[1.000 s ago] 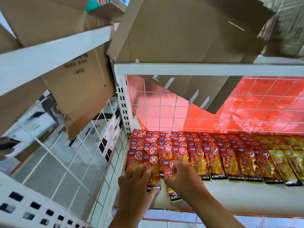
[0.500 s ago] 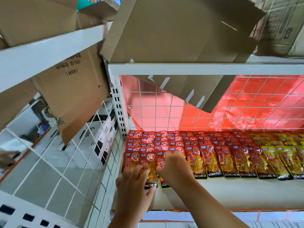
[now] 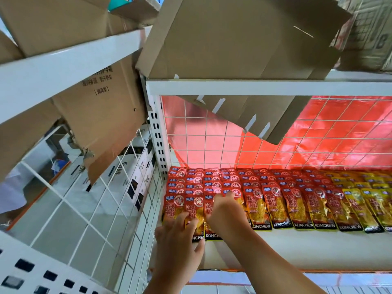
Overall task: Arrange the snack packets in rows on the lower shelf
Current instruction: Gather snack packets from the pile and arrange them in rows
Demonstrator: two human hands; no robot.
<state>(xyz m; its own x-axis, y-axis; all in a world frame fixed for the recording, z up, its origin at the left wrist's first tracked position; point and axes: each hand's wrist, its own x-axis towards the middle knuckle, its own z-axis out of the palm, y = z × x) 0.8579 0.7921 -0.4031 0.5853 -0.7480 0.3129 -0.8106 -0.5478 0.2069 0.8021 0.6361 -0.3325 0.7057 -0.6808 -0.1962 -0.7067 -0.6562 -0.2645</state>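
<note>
Left hand [image 3: 180,240]: fingers spread, nearly straight, lying flat on the front red snack packets [image 3: 180,206] at the row's 9 o'clock end; forearm rising from 6 o'clock. Right hand [image 3: 226,213]: just beside it at 2 o'clock, knuckles up, fingers bent onto the next packets, grip not discernible; forearm entering from 5 o'clock. Stock: overlapping rows on the lower shelf [image 3: 307,249], running toward 3 o'clock, yellow packets [image 3: 364,204] last.

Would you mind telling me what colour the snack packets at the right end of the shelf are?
Those packets are yellow; the head view shows them.
</note>
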